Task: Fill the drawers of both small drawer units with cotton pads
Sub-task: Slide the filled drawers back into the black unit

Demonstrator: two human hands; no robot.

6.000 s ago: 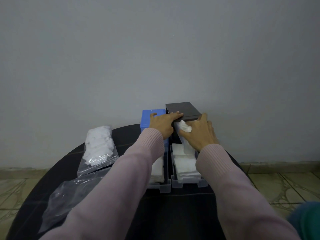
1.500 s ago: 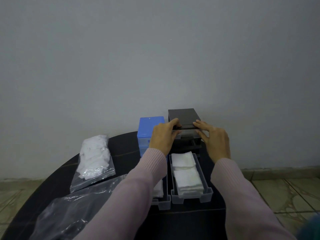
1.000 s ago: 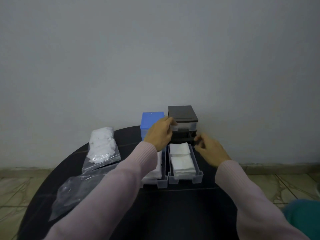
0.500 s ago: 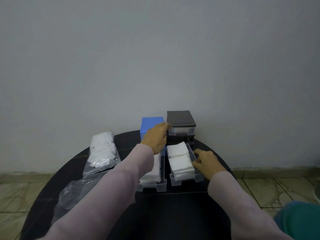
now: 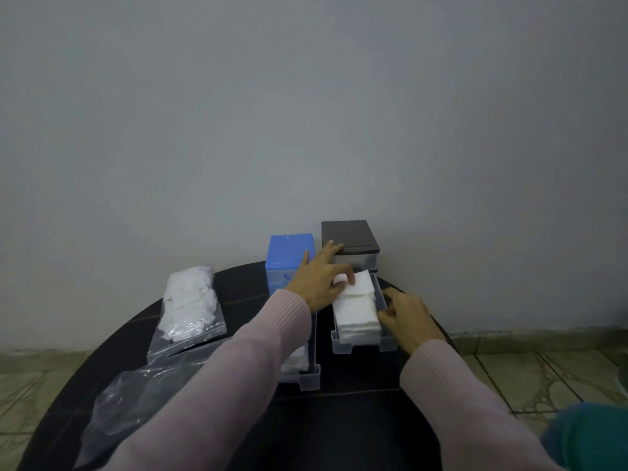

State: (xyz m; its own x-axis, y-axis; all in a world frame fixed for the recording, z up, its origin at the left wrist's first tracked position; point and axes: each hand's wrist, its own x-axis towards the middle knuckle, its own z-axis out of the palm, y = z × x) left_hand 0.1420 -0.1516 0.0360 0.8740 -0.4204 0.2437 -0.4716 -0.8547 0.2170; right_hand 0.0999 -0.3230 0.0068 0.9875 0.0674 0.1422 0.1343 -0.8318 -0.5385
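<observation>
The top drawer of the black unit [image 5: 350, 237] has been pushed shut since a moment ago. The clear drawer [image 5: 365, 345], packed with cotton pads [image 5: 358, 312], is now gripped along its right wall by the right hand [image 5: 406, 317]; the left hand [image 5: 319, 278] presses straight fingers on the rear pads. Closing it seems next

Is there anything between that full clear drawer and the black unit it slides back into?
Nothing visible blocks it. The drawer lines up with the black unit; the left hand touches its pads, the right hand its side.
</observation>
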